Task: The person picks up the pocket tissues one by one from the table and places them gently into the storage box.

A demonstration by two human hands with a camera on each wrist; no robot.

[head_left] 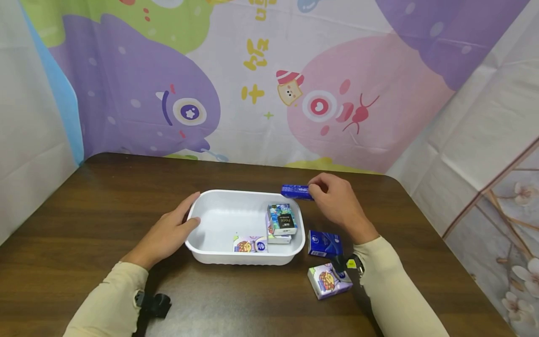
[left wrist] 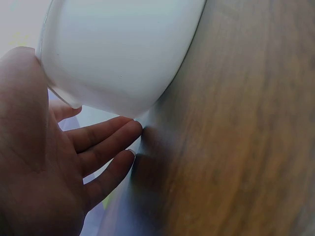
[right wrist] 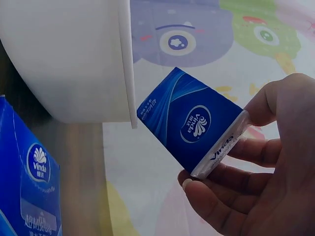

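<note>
My right hand (head_left: pixel 337 199) pinches a blue tissue pack (head_left: pixel 296 191) by one end, above the table just past the right rim of the white plastic basin (head_left: pixel 244 258). In the right wrist view the pack (right wrist: pixel 184 120) is tilted, with a Vinda logo on its face. My left hand (head_left: pixel 166 236) holds the basin's left end, thumb over the rim and the other fingers outside, fairly straight in the left wrist view. Inside the basin, a green-blue tissue pack (head_left: pixel 281 217) lies on a pale purple one (head_left: pixel 279 239), beside another printed pack (head_left: pixel 250 244).
Right of the basin, another blue tissue pack (head_left: pixel 324 243) and a white-purple pack (head_left: pixel 324 280) lie on the dark wooden table (head_left: pixel 236 299). A cartoon-printed cloth (head_left: pixel 252 131) hangs behind the table, with pale cloth at both sides.
</note>
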